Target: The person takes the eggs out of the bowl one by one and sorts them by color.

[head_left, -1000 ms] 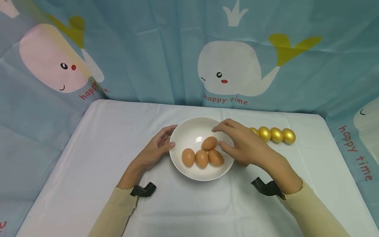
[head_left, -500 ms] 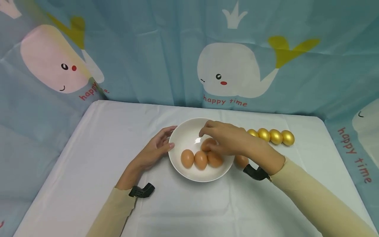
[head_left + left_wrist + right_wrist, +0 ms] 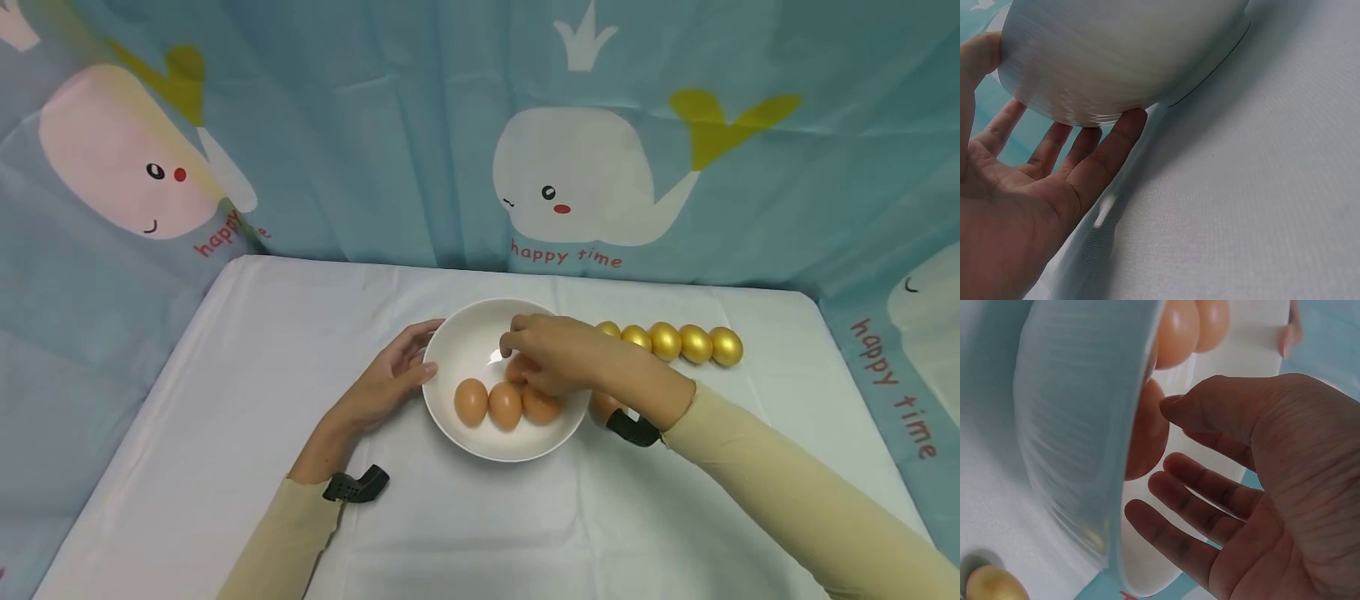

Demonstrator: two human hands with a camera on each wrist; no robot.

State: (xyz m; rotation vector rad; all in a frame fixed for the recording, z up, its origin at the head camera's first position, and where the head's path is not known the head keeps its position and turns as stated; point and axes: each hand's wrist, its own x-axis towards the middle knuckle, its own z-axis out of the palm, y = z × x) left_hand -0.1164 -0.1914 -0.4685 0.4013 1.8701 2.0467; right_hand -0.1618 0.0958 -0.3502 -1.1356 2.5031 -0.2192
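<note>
A white bowl stands on the table with several brown eggs in it. My left hand holds its left side, thumb over the rim and fingertips against the outer wall, as the left wrist view of the bowl shows. My right hand reaches into the bowl from the right, over the rear egg. In the right wrist view my right hand has its thumb tip at that egg, while the other fingers stay spread and apart from it. The head view partly hides this egg behind the hand.
A row of several golden eggs lies right of the bowl, partly behind my right forearm. Another brown egg sits just outside the bowl under my right wrist. A white cloth covers the table; a blue whale-print curtain hangs behind.
My right hand has moved left and down over the rear egg, its fingers bending more. My left hand keeps its hold on the bowl. The eggs have not visibly moved within the bowl.
</note>
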